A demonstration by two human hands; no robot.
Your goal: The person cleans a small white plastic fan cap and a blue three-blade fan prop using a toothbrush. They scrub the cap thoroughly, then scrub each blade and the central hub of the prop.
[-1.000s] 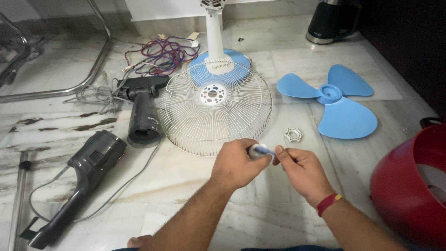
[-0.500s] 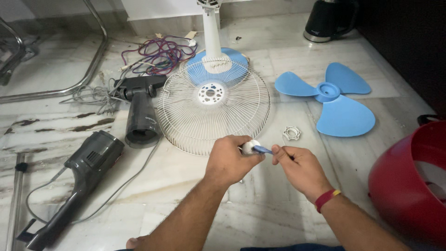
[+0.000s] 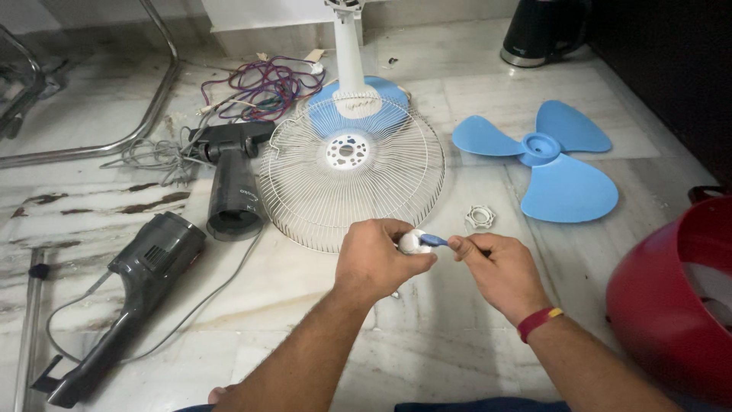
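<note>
Barely shifted since half a second back: left hand (image 3: 379, 259) and right hand (image 3: 492, 271) a touch higher in the lower middle of the frame, same pose. Left hand curled shut around a small white knob (image 3: 412, 243), right hand pinched closed on the blue tool (image 3: 433, 240), its tip still pressed against the knob. Everything else lying just as before.

Cut off at the right edge: a big red tub (image 3: 671, 297), far side out of view. Top edge chopping the white fan stand (image 3: 348, 49) above its blue base (image 3: 385, 93); black kettle (image 3: 543, 32) clipped at upper right. Grey vacuum body (image 3: 149, 263) running off toward lower left, handle end partly lost. Most of the knob buried under the left fingers, most of the tool hidden inside the right fist; kind of tool hard to tell.

Pale veined marble floor (image 3: 427, 336) all round, brown streaks at middle left. White wire fan guard (image 3: 351, 179) flat in the centre, just above the hands. Blue three-blade fan propeller (image 3: 545, 156) at upper right, well apart. Dark vacuum nozzle (image 3: 232, 179) touching the guard's left rim. Chrome chair frame (image 3: 114, 141) at upper left, tangle of purple and red wires (image 3: 263, 88) beside it. Small white ring nut (image 3: 480, 217) just above the right hand. Red thread band (image 3: 537, 322) on the right wrist.
</note>
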